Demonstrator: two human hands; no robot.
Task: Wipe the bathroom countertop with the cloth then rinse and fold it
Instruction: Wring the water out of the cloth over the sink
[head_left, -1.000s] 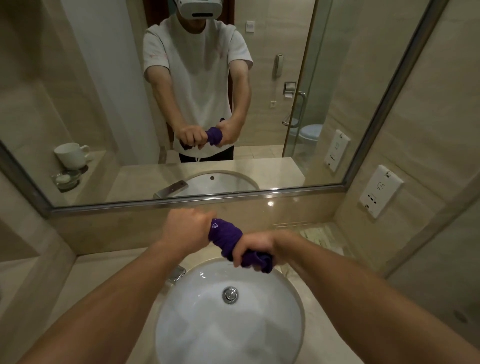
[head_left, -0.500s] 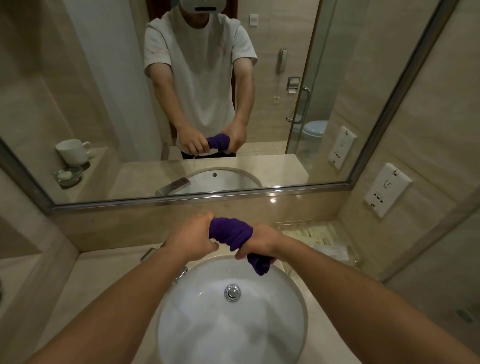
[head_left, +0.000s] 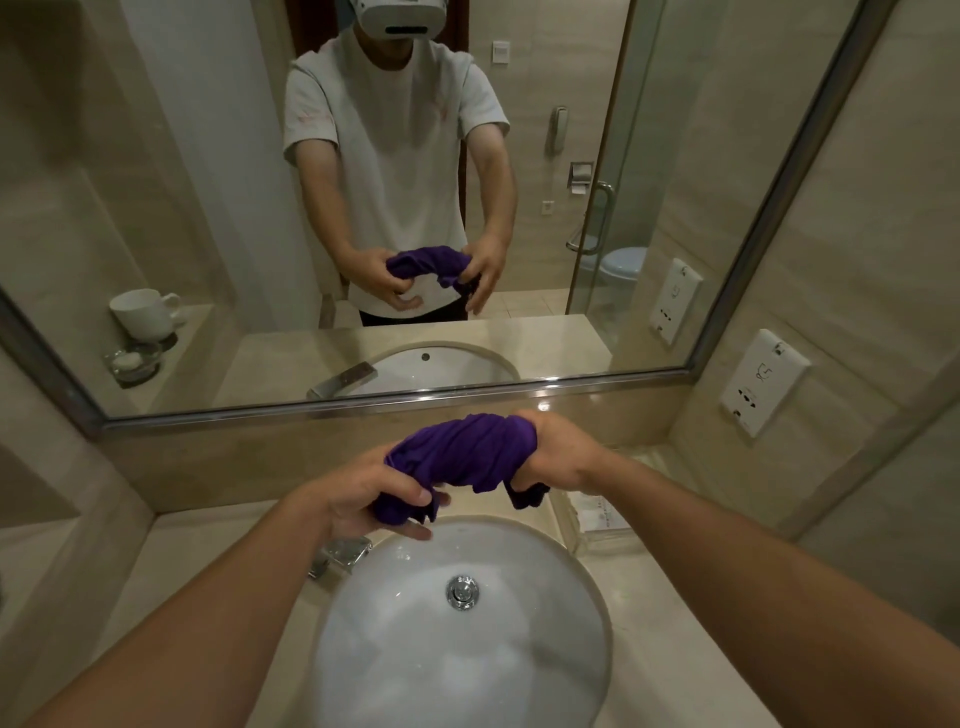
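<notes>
Now holding the purple cloth (head_left: 462, 452) just above the sink (head_left: 550, 675), left grip (head_left: 363, 501) clamped on one end, right grip (head_left: 563, 457) clamped on the other. Could drip onto the desk (head_left: 675, 665) beside the sink if swung sideways. Could drop if loosened too soon.

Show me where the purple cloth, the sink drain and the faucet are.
purple cloth (head_left: 462, 449), head view, middle of the bunched fabric.
sink drain (head_left: 461, 591), head view, centre of the chrome stopper.
faucet (head_left: 340, 555), head view, top of the chrome spout.
</notes>
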